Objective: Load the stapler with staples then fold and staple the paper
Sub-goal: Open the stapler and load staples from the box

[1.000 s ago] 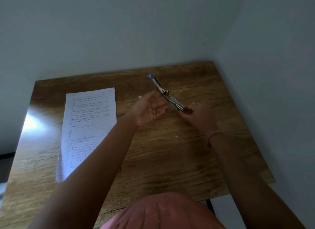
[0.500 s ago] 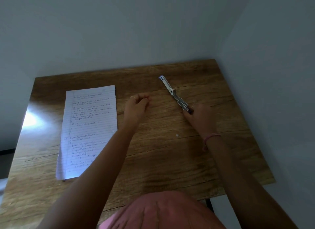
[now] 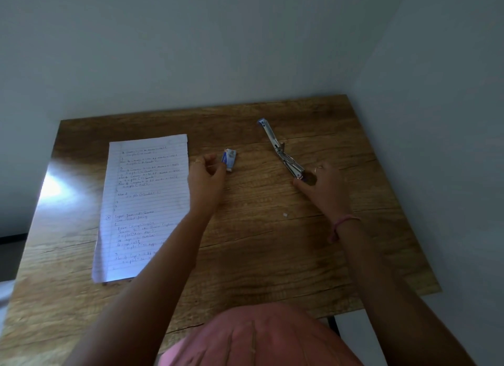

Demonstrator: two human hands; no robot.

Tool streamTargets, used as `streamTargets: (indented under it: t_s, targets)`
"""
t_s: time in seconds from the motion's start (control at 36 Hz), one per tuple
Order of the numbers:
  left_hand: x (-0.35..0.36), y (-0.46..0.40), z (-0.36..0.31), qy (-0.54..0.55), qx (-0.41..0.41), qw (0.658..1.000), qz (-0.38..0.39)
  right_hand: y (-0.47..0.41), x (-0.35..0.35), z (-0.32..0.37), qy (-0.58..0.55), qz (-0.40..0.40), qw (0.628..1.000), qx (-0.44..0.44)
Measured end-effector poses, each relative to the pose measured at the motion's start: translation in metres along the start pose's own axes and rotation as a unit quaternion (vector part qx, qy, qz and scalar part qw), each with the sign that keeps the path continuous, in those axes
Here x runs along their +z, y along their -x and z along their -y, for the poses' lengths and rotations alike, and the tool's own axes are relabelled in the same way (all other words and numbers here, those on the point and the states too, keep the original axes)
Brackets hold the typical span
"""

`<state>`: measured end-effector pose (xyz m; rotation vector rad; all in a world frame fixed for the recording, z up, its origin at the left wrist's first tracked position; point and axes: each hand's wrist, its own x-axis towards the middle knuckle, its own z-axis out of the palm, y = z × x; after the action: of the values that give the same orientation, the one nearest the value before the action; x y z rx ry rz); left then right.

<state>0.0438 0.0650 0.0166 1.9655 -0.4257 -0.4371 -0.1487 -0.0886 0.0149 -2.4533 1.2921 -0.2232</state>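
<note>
Pinching a small blue-and-white staple box [image 3: 229,160] at its near edge with the fingertips of the left hand [image 3: 207,176], just right of the paper. Gripping the near, hinged end of the stapler [image 3: 281,149] with curled fingers of the right hand [image 3: 322,185], a thin ring showing on one finger and a pink bracelet [image 3: 339,225] circling the wrist. Lying swung fully open on the wooden table [image 3: 272,256], the stapler, its metal arm stretching away toward the far right corner and ending in a bluish tip. Resting flat on the left half of the table, the lined paper [image 3: 144,202], covered in handwriting too blurred to read, well apart from the stapler. Sitting between the two forearms, a tiny white speck [image 3: 285,215] on the wood. Showing at the bottom edge, a pink garment [image 3: 259,338]. Standing behind and to the right of the table, pale walls [image 3: 218,38].
</note>
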Motion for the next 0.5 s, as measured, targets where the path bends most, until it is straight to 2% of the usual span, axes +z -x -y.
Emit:
streamTargets:
  t_s: [0.19, 0.25, 0.31, 0.36, 0.42, 0.5]
  targets:
    - [0.013, 0.0, 0.005, -0.18, 0.059, 0.981, 0.045, -0.003, -0.006, 0.001, -0.088, 0.034, 0.995, 0.038]
    - [0.016, -0.003, 0.002, -0.205, 0.062, 0.976, 0.048, -0.003, -0.009, 0.006, -0.105, 0.01, 0.993, 0.046]
    - [0.018, -0.006, 0.001, -0.224, 0.067, 0.971, 0.049, -0.001, -0.012, 0.013, -0.111, -0.045, 0.992, 0.041]
    - [0.018, -0.008, 0.002, -0.222, 0.067, 0.971, 0.052, 0.002, -0.015, 0.022, -0.128, -0.114, 0.985, 0.012]
    - [0.016, -0.006, 0.004, -0.209, 0.07, 0.974, 0.056, 0.006, -0.016, 0.033, -0.151, -0.148, 0.977, -0.036]
    - [0.01, 0.006, 0.011, -0.193, 0.085, 0.975, 0.065, 0.009, -0.011, 0.051, -0.182, -0.088, 0.973, -0.109]
